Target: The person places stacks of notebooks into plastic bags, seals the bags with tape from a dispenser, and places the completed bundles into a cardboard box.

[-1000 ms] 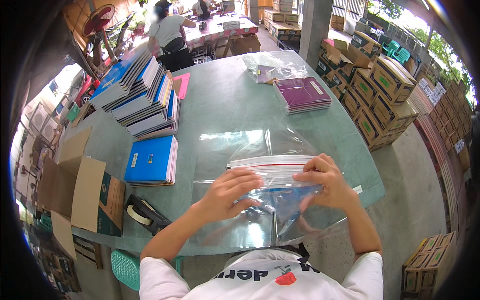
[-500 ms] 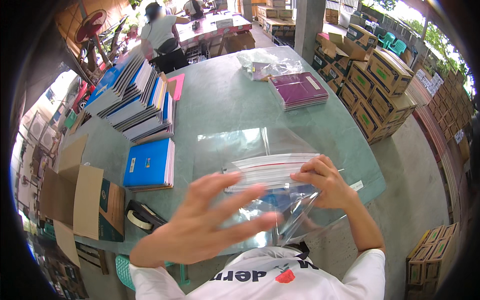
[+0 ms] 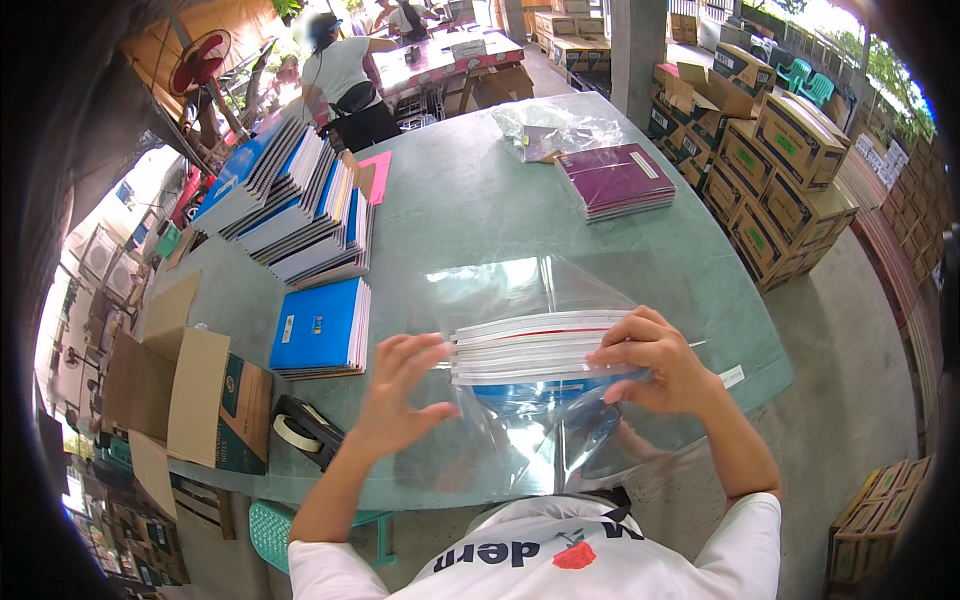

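A stack of notebooks (image 3: 535, 350) stands on edge in front of me, white page edges up and a blue cover facing me. Clear plastic film (image 3: 540, 440) lies around and under it, spreading over the tabletop on both sides. My right hand (image 3: 655, 365) grips the stack's right end, fingers over the top and thumb on the near side. At the left end, my left hand (image 3: 398, 395) is open, its thumb apart from the fingers and its fingertips close to the notebooks. Whether those fingertips touch them I cannot tell.
Blue notebooks (image 3: 320, 325) and taller leaning piles (image 3: 300, 215) occupy the table's left. Purple notebooks (image 3: 615, 180) sit at the far right beside crumpled plastic (image 3: 545, 125). An opened carton (image 3: 215, 400) and a tape dispenser (image 3: 305, 430) are near left. Stacked cartons (image 3: 780, 190) stand right; a person (image 3: 345, 75) works beyond.
My left hand has drawn back from above the film to the left end of the stack. My right hand keeps its hold. The whole view has shifted slightly.
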Demonstrator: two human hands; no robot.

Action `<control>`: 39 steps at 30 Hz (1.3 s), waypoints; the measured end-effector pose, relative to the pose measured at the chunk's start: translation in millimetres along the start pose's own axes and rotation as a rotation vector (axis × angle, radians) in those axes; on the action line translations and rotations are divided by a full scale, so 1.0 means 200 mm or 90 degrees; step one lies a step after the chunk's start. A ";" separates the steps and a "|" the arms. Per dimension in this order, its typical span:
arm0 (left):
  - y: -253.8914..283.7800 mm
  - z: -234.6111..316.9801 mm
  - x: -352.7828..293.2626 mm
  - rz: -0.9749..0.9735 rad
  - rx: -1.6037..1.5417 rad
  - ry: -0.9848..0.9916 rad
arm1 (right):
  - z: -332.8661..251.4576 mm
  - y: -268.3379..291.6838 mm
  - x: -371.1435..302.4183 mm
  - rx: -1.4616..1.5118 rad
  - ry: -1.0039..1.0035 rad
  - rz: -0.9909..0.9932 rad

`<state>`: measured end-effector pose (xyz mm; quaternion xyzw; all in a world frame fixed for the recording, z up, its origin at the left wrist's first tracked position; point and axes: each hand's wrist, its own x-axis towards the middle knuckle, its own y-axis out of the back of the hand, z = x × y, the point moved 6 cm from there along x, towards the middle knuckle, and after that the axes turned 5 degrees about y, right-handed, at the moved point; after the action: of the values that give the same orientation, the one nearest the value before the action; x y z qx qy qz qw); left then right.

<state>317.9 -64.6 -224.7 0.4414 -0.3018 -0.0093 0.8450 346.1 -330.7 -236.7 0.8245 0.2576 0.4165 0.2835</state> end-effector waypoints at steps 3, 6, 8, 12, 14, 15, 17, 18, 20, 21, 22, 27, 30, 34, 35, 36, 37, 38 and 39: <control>-0.16 0.10 0.05 0.039 0.042 -0.098 | -0.03 0.01 0.04 0.000 -0.007 -0.071; -0.21 0.22 0.09 -0.006 -0.066 -0.188 | -0.06 0.01 0.05 -0.027 -0.024 -0.126; -0.19 0.30 0.12 -0.062 -0.241 -0.205 | -0.07 0.01 0.05 -0.057 -0.030 -0.136; -0.09 0.39 0.11 -0.165 -0.181 -0.255 | -0.05 -0.03 -0.01 -0.133 -0.017 -0.050; -0.09 0.40 0.09 -0.229 -0.236 -0.236 | -0.06 -0.01 -0.01 -0.113 -0.022 -0.041; -0.07 0.40 0.08 -0.290 -0.280 -0.208 | -0.07 -0.01 0.00 -0.085 -0.015 -0.032; 0.04 0.40 0.10 -0.250 -0.307 -0.200 | -0.08 -0.02 0.00 -0.106 -0.008 -0.035; 0.10 0.37 0.12 -0.208 -0.340 -0.197 | -0.08 -0.02 -0.01 -0.133 -0.006 -0.039; 0.07 0.22 0.09 -0.206 -0.263 -0.109 | -0.07 -0.01 -0.04 -0.142 -0.013 -0.011; 0.02 0.14 0.07 -0.179 -0.175 -0.073 | -0.08 -0.01 -0.04 -0.137 -0.004 0.014; -0.03 0.05 0.06 -0.152 -0.094 -0.034 | -0.08 -0.01 -0.03 -0.137 -0.006 0.018; -0.15 0.06 0.08 -0.112 -0.079 -0.115 | -0.03 0.00 0.04 -0.026 -0.083 0.035; -0.17 0.09 0.12 -0.084 -0.108 -0.130 | -0.05 0.02 0.06 -0.012 -0.089 0.001; -0.18 0.03 0.12 -0.077 -0.125 -0.087 | -0.01 0.05 0.07 0.046 -0.157 -0.008; -0.18 0.03 0.11 -0.076 -0.124 -0.083 | 0.02 0.04 0.07 0.101 -0.269 -0.002; -0.18 0.02 0.12 -0.087 -0.184 0.009 | 0.04 0.04 0.05 0.149 -0.383 0.007; -0.18 -0.01 0.12 -0.099 -0.243 0.101 | 0.04 0.05 0.05 0.145 -0.383 0.008; -0.16 0.00 0.13 -0.098 -0.245 0.099 | 0.01 0.07 0.06 0.101 -0.333 0.030; -0.16 0.02 0.13 -0.119 -0.245 0.082 | -0.02 0.08 0.07 0.060 -0.282 0.050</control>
<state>345.1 -94.1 -234.2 0.2979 -0.1977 -0.1167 0.9266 352.9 -332.5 -217.1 0.9176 0.1760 0.2237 0.2774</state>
